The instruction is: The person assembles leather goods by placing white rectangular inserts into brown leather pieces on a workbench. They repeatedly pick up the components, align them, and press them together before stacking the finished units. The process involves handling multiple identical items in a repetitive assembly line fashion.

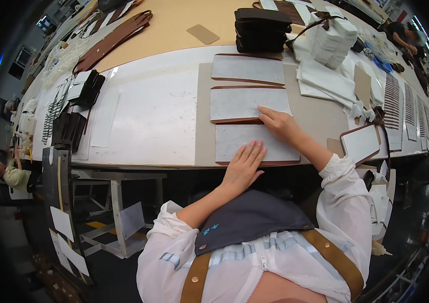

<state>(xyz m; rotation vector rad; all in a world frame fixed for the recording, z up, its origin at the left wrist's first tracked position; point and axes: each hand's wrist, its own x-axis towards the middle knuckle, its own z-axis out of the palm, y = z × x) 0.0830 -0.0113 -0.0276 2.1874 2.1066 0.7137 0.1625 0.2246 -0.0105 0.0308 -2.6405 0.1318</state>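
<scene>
On the grey mat (320,118) at the table's near edge we see three grey panels with brown edges laid in a column. Our left hand (244,166) lies flat on the nearest panel (255,144), fingers spread and straight, palm down near that panel's lower edge; it grips nothing. Our right hand (281,123) rests at the seam between the nearest panel and the middle panel (247,103), fingertips touching the middle panel's lower right corner, fingers loosely curled; it pinches nothing that we can make out. The far panel (247,69) lies just beyond the middle one, untouched.

Past the far panel stands a stack of dark pieces (261,29), and to the right of it a pile of white pieces (333,43). Right of the mat, near its lower corner, lies a white board with a brown rim (361,144). Left of the mat the white tabletop (159,111) is bare for a stretch, with black and white pieces (81,93) well beyond it at the table's left end. Long brown straps (113,40) lie at the far left, well apart from the mat.
</scene>
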